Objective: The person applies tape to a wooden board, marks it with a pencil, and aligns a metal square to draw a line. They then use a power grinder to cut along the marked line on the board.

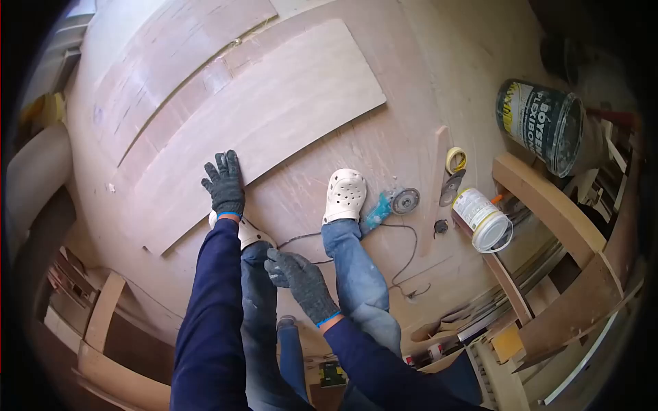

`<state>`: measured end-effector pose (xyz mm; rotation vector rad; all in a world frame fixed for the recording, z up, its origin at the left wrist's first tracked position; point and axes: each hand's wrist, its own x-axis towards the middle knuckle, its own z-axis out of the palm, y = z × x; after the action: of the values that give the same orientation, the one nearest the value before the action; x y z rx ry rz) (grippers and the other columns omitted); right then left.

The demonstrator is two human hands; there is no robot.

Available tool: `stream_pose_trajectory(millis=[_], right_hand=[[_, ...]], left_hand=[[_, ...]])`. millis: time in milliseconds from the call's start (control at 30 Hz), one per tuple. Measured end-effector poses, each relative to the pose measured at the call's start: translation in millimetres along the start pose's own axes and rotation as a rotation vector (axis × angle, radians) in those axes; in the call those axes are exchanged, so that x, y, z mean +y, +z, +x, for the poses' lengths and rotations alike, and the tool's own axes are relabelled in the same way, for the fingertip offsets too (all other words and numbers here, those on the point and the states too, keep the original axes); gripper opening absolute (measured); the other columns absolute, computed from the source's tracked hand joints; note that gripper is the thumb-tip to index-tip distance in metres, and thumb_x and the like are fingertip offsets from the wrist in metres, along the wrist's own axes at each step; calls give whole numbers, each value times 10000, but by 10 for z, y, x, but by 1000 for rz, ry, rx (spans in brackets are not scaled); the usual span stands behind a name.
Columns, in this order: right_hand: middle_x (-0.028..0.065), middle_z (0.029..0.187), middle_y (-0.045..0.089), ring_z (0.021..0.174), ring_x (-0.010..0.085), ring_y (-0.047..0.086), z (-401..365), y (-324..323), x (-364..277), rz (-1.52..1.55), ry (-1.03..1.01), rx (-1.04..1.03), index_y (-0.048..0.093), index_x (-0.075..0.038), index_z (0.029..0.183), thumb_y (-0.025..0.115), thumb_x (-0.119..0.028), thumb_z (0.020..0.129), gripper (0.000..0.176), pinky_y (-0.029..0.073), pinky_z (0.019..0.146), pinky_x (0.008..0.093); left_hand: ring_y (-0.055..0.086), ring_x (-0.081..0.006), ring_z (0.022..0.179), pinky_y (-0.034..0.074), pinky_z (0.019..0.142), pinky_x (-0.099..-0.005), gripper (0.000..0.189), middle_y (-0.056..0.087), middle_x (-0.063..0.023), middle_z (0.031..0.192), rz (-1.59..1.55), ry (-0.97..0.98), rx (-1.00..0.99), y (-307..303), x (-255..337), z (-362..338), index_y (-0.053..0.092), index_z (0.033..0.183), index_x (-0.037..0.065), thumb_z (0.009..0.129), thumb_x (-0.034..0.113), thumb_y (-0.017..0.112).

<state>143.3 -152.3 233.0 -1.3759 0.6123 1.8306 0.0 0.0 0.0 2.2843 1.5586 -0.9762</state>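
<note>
My left hand (224,183), in a dark grey knit glove, lies with fingers spread on the lower edge of a long, pale plywood board (274,127) with a curved outline. In a matching glove, my right hand (301,284) hovers in front of my legs, its fingers curled in. Whatever those fingers hold, if anything, is hidden. A white clog (345,195) on one foot stands just below the board. The other clog (252,233) is partly covered by my left arm. A teal angle grinder (378,211) lies on its side to the right, its black cord trailing behind my legs.
Another curved plywood sheet (178,61) lies at upper left. To the right are a wood strip (434,185), a tape roll (456,159), a white can (482,218) and a dark tipped bucket (541,127). Curved wooden frames (548,205) and scraps line that side. Another trouser leg (291,356) shows below.
</note>
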Motion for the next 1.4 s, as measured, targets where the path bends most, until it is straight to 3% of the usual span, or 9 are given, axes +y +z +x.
stream_pose_trajectory(millis=[200, 400, 500, 667, 833, 967, 1033, 1300, 1400], right_hand=[[29, 1024, 714, 853, 69, 655, -25, 18, -20, 99, -30, 26, 673, -46, 1206, 604, -266, 1009, 303, 519, 729, 198], [132, 1205, 669, 1065, 166, 667, -11, -78, -69, -198, 9, -80, 555, 21, 1335, 457, -152, 1042, 353, 547, 900, 276], [44, 1013, 713, 830, 72, 647, 23, -158, -85, -107, -113, -63, 672, -26, 1171, 609, -250, 997, 291, 515, 725, 206], [85, 1071, 716, 965, 139, 683, 40, -300, -156, -53, -99, -91, 665, -44, 1208, 584, -263, 997, 315, 535, 816, 268], [138, 1125, 696, 1075, 227, 661, 20, -187, -426, -404, -79, -16, 631, -65, 1258, 516, -198, 1015, 301, 504, 960, 350], [108, 1183, 679, 1066, 182, 659, -88, -115, -891, -570, -676, -214, 641, -54, 1257, 523, -198, 1022, 300, 517, 960, 308], [93, 1113, 686, 1026, 156, 665, -329, 137, -1617, 45, -144, -65, 642, -34, 1246, 531, -170, 1030, 279, 537, 926, 296], [84, 997, 639, 879, 205, 640, -843, -59, -2372, 157, -898, -70, 556, 40, 1312, 496, -327, 1044, 459, 561, 867, 397], [101, 1006, 640, 901, 228, 639, -1233, -267, -2317, 208, -1180, -69, 567, 30, 1298, 487, -370, 1042, 481, 552, 891, 423]], left_hand=[[246, -526, 1442, 323, 1048, -722, 926, 169, -153, 1648, 6, 22, 16, 33, -11, 2, 138, 1601, 196, 800, 26, 570], [270, -504, 1439, 361, 1046, -676, 915, 184, -135, 1646, -76, 48, -43, -106, -88, 11, 139, 1601, 219, 811, 4, 548], [280, -479, 1444, 359, 1065, -658, 914, 192, -127, 1646, -134, 54, -104, -172, -175, 57, 132, 1601, 234, 826, 25, 567], [208, -474, 1472, 344, 1069, -682, 1130, 155, -106, 1656, -334, 109, -187, -170, -345, 65, 112, 1599, 253, 716, 169, 812], [121, -471, 1495, 323, 1077, -713, 1171, 109, -118, 1660, -399, 125, -277, -74, -413, 150, 92, 1598, 240, 705, 206, 848], [100, -485, 1493, 350, 1050, -732, 1175, 76, -114, 1664, -304, 114, -297, -68, -371, 137, 67, 1597, 241, 717, 208, 846], [105, -498, 1487, 358, 1038, -739, 1151, 67, -110, 1665, -308, 131, -282, -41, -371, 145, 51, 1597, 238, 744, 189, 823], [40, -483, 1503, 276, 1066, -758, 1026, -14, -64, 1680, -375, 101, -351, -173, -368, 90, 30, 1598, 296, 837, 164, 706], [28, -476, 1507, 220, 1059, -784, 755, -31, -70, 1680, -413, 132, -337, 157, -375, 274, 29, 1598, 287, 979, 356, 455]])
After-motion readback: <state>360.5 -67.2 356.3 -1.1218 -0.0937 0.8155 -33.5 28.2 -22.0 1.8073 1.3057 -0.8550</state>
